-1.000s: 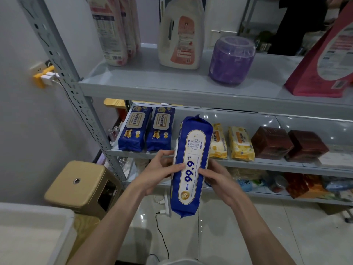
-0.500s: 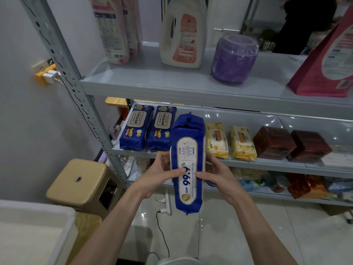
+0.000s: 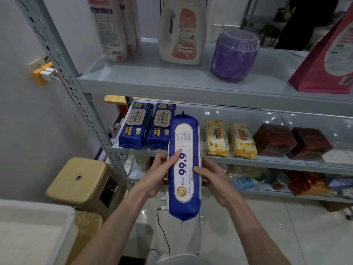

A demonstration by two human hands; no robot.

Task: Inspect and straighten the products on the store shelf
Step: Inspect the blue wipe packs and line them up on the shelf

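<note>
A long blue wipes pack (image 3: 184,169) marked "99.9" is held lengthwise in front of the middle shelf (image 3: 267,162). My left hand (image 3: 158,173) grips its left edge, thumb across the label. My right hand (image 3: 214,176) grips its right edge, thumb on the front. Two matching blue packs (image 3: 147,125) lie side by side at the shelf's left end. To the right of the held pack lie two yellow wipes packs (image 3: 230,139) and two dark red boxes (image 3: 292,142).
The top shelf (image 3: 152,81) carries tall pink-white packs (image 3: 112,27), a detergent jug (image 3: 181,31), a purple jar (image 3: 236,54) and a magenta bag (image 3: 328,60). A tan stool (image 3: 80,180) and a white bin (image 3: 38,232) stand at lower left. A perforated upright (image 3: 66,73) frames the shelf's left side.
The blue pack has turned from a slight tilt to straight and moved a little toward the shelf between both hands. My grip on both edges is unchanged.
</note>
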